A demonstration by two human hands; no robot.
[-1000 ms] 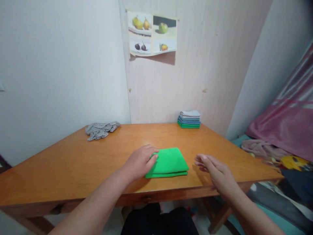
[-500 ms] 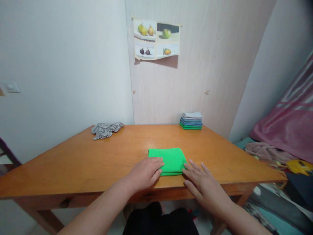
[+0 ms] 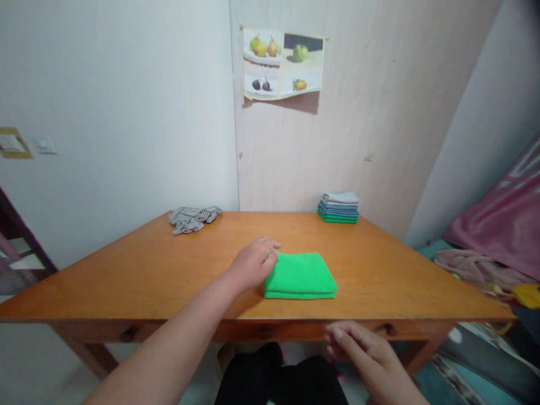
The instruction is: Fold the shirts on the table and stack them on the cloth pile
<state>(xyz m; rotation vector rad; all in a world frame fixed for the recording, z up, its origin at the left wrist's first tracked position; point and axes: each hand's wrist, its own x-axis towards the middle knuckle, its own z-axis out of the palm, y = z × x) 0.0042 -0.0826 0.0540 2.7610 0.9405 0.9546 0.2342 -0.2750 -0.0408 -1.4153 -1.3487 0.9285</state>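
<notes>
A folded green cloth [image 3: 301, 274] lies on the wooden table [image 3: 169, 275] near its front edge. My left hand [image 3: 253, 263] rests at the cloth's left edge, fingers curled and touching its top left corner. Below the table's front edge hangs my right hand [image 3: 363, 351], off the table, with its fingers loosely curled and nothing visible in them.
A stack of folded cloths [image 3: 340, 207], grey, blue and green, sits at the back right by the wall. A crumpled striped cloth [image 3: 192, 218] lies at the back left. A bed with pink and other fabrics [image 3: 493, 242] is on the right.
My right hand has drawn back off the table and now hangs below its front edge. My left hand moved from the cloth's front left corner up to its back left corner.
</notes>
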